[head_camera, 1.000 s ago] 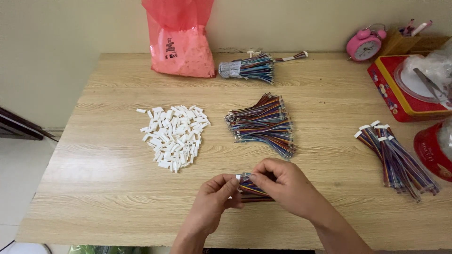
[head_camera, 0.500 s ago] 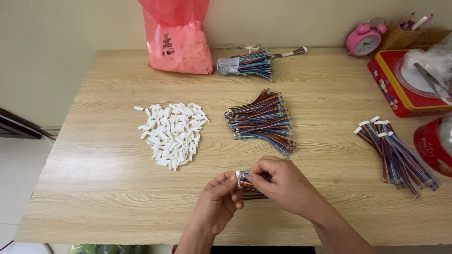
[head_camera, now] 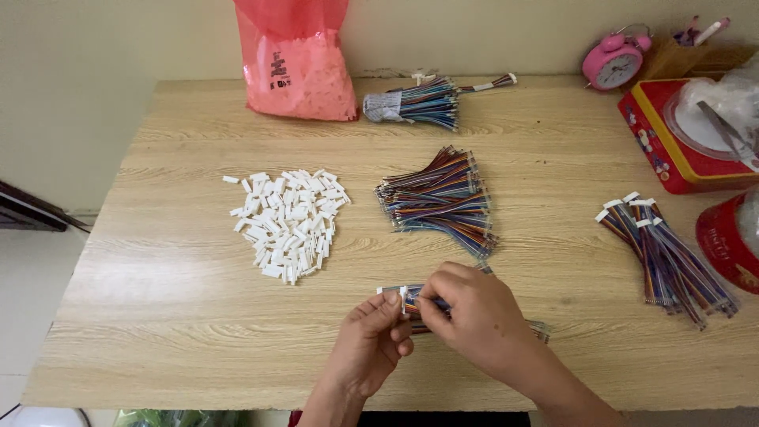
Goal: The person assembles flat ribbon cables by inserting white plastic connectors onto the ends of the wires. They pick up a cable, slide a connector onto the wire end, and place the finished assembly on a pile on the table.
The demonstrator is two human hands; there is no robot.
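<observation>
My left hand (head_camera: 370, 345) and my right hand (head_camera: 473, 316) meet near the front edge of a wooden table (head_camera: 158, 316). Together they hold a thin multicoloured ribbon cable (head_camera: 540, 329) with a small white connector (head_camera: 402, 296) at its left end. The left fingers pinch the connector; the right fingers press the wires just beside it. A heap of several white plastic connectors (head_camera: 288, 221) lies to the left. A pile of loose coloured cables (head_camera: 441, 198) lies just beyond my hands.
A bundle of cables with white connectors fitted (head_camera: 662, 251) lies at the right. At the back stand a pink plastic bag (head_camera: 298, 59), a wrapped cable bundle (head_camera: 415, 101), a pink alarm clock (head_camera: 613, 63) and a red tin (head_camera: 681, 150). A red container (head_camera: 726, 241) sits at the right edge.
My hands have stayed in place with the cable, and the fingers have shifted slightly at the connector. The view has tilted a little.
</observation>
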